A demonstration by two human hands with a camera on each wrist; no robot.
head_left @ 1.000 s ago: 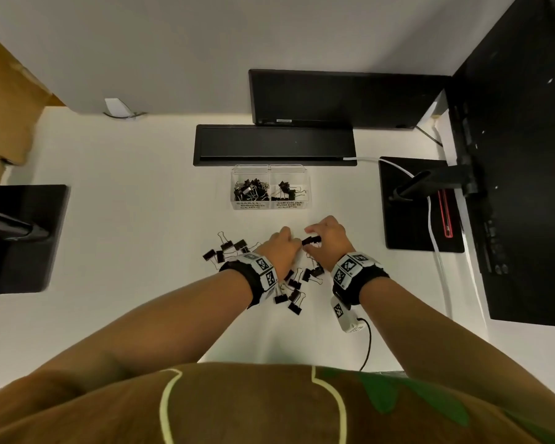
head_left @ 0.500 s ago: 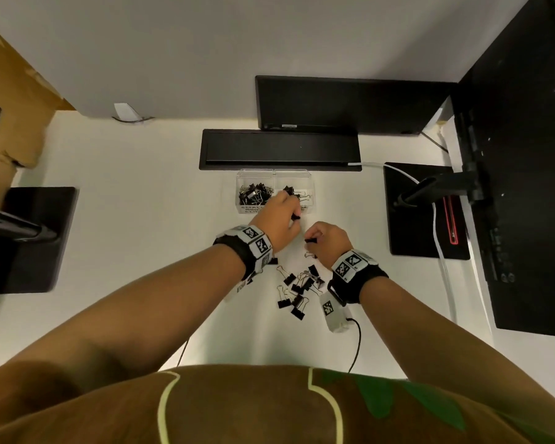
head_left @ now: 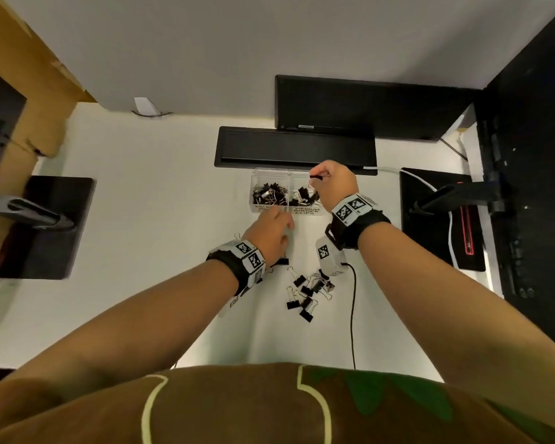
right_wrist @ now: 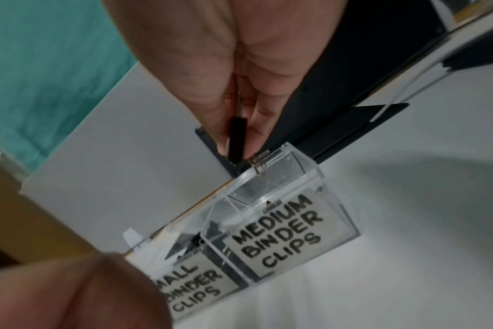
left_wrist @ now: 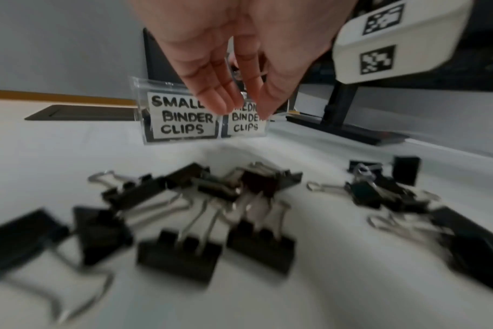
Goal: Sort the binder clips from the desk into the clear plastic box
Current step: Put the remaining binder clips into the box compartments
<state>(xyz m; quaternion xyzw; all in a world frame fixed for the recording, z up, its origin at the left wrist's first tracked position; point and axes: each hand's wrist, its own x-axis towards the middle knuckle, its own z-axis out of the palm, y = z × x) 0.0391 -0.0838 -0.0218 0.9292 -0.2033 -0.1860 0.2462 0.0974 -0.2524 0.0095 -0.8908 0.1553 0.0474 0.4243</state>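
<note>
The clear plastic box (head_left: 271, 172) stands mid-desk with two compartments, labelled small (left_wrist: 183, 118) and medium (right_wrist: 282, 233), both holding black clips. My right hand (head_left: 318, 178) hovers over the medium compartment and pinches a black binder clip (right_wrist: 237, 140) between thumb and fingers. My left hand (head_left: 285, 224) hangs just in front of the box with relaxed fingers (left_wrist: 220, 98) and holds nothing. Several loose binder clips (head_left: 308, 293) lie in a pile on the desk near me, and more (left_wrist: 183, 251) lie under my left wrist.
A black slot panel (head_left: 295, 147) and a monitor (head_left: 366, 107) sit right behind the box. Monitor stand bases lie at the right (head_left: 439, 219) and left (head_left: 39, 225). A black cable (head_left: 353, 315) runs from my right wrist toward me. Cardboard (head_left: 20, 91) stands at the far left.
My right hand rose from the pile to above the medium compartment, carrying a clip. My left hand drew back from the box toward the desk, now empty.
</note>
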